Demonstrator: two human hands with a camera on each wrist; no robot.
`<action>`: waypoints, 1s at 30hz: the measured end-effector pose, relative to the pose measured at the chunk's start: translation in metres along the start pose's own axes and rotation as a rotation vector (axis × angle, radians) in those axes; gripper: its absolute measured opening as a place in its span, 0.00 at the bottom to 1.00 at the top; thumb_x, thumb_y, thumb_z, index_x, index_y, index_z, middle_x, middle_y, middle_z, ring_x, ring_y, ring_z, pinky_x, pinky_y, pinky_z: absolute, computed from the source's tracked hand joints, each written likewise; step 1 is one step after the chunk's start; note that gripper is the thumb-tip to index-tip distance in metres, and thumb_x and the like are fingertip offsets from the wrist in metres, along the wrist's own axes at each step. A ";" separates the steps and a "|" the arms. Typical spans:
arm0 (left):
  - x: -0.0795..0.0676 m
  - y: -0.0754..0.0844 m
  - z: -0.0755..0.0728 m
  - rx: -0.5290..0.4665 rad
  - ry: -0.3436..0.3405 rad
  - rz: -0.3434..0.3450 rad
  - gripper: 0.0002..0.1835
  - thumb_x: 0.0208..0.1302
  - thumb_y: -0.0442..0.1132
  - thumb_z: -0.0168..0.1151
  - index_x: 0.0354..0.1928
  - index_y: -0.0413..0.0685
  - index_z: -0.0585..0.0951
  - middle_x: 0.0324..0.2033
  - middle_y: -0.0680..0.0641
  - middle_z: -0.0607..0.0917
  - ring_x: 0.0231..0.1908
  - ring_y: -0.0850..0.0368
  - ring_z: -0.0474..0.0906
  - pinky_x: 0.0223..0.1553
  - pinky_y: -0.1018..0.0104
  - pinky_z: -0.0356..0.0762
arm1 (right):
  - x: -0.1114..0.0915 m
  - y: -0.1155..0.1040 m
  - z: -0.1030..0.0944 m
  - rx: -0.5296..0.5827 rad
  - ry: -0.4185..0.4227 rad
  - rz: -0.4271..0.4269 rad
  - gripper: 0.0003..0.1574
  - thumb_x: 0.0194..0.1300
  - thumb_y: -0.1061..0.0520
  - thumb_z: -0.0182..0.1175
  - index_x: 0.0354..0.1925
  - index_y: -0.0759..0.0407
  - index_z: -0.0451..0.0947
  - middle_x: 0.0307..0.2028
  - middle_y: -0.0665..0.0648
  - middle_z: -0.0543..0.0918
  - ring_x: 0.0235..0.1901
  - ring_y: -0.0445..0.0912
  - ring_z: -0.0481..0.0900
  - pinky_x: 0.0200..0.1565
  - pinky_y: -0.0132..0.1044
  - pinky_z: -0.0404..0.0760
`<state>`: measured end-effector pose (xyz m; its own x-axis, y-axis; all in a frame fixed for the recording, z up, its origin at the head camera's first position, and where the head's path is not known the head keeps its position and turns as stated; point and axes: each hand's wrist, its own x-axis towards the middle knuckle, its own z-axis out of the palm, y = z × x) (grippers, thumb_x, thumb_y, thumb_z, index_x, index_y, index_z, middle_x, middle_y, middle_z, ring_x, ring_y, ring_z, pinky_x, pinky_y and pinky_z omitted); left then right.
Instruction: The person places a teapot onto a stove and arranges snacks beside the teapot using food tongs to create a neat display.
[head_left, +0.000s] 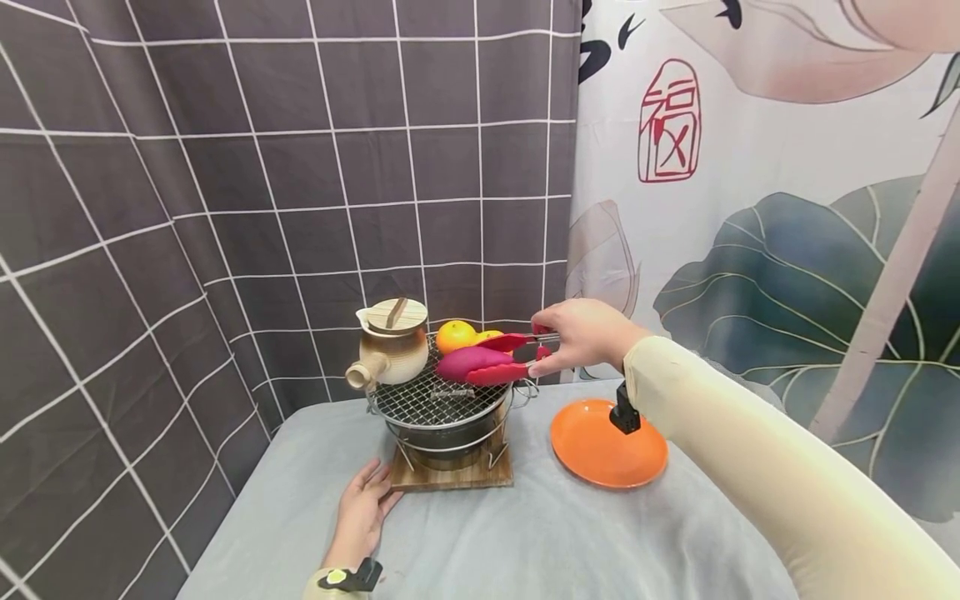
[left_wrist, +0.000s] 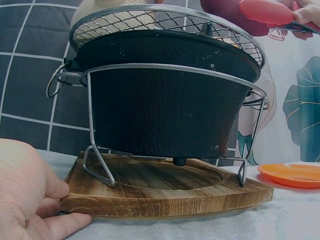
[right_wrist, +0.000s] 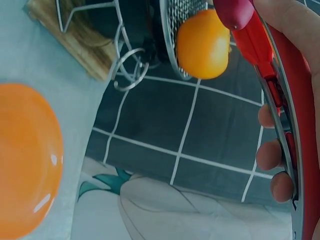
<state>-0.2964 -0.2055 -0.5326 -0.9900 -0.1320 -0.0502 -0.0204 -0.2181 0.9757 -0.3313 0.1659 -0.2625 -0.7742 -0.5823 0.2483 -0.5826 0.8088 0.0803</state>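
My right hand [head_left: 588,335] grips a pair of red-tipped tongs [head_left: 495,374]. Between the tong tips is a purple sweet potato [head_left: 467,360], held above the right part of the wire grill [head_left: 408,404]. In the right wrist view, fingers curl round the tongs' metal handles and the sweet potato's rounded end [right_wrist: 234,14] shows at the top. Low at the left, my left hand [head_left: 362,508] holds the front left corner of the wooden board [head_left: 453,479], thumb and fingers against its edge. A black stove pot [left_wrist: 165,110] in a wire stand rests on that board.
A clay teapot [head_left: 393,357] with a wooden lid and side handle stands on the grill's left. Behind the sweet potato lie an orange [head_left: 455,337] and another partly hidden one. An orange plate [head_left: 603,454] sits to the right on the grey cloth [head_left: 555,542].
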 end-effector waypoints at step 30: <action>0.001 -0.002 0.000 -0.017 0.014 0.008 0.30 0.76 0.24 0.39 0.76 0.28 0.49 0.71 0.22 0.57 0.71 0.27 0.57 0.67 0.44 0.73 | 0.024 -0.025 0.043 0.008 0.000 -0.001 0.36 0.52 0.24 0.67 0.45 0.49 0.81 0.33 0.45 0.82 0.30 0.42 0.75 0.32 0.39 0.78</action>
<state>-0.2974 -0.2049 -0.5347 -0.9881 -0.1472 -0.0458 -0.0103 -0.2331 0.9724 -0.3458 0.1287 -0.3002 -0.7736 -0.5829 0.2486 -0.5853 0.8076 0.0724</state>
